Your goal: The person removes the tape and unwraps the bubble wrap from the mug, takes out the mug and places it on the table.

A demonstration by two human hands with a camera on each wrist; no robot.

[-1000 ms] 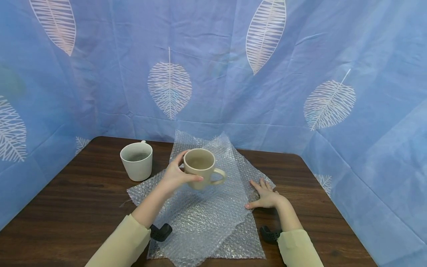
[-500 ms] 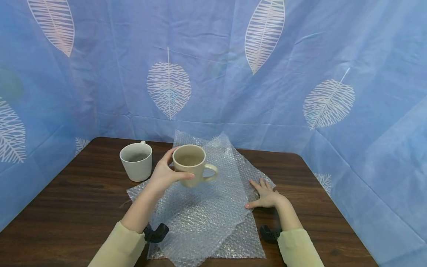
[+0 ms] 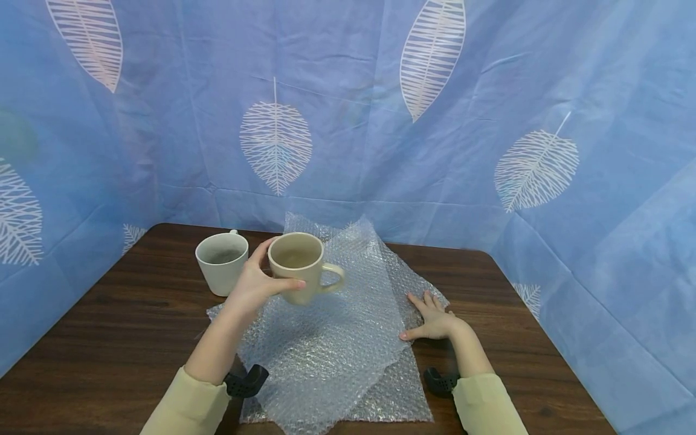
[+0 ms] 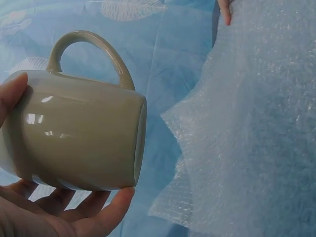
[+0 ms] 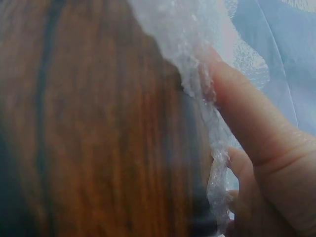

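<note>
My left hand [image 3: 251,289] grips a beige mug [image 3: 311,275] by its body, thumb on the near side, holding it raised over the bubble wrap [image 3: 326,347]. The mug's handle points right in the head view. In the left wrist view, fingers curl around the glossy mug [image 4: 79,131] and its base faces right. My right hand [image 3: 433,321] rests with spread fingers on the right edge of the bubble wrap. The right wrist view has the thumb lying against the crinkled wrap edge [image 5: 190,69]. Two sheets of wrap appear to overlap.
A pale grey-white mug [image 3: 220,278] stands upright at the back left, close to my left hand. The dark wooden table [image 3: 119,338] extends on both sides of the wrap. A blue leaf-patterned curtain [image 3: 348,139] hangs behind and along the sides.
My left hand has carried the beige mug leftward and slightly up, toward the pale mug. The right hand and the bubble wrap have stayed in place.
</note>
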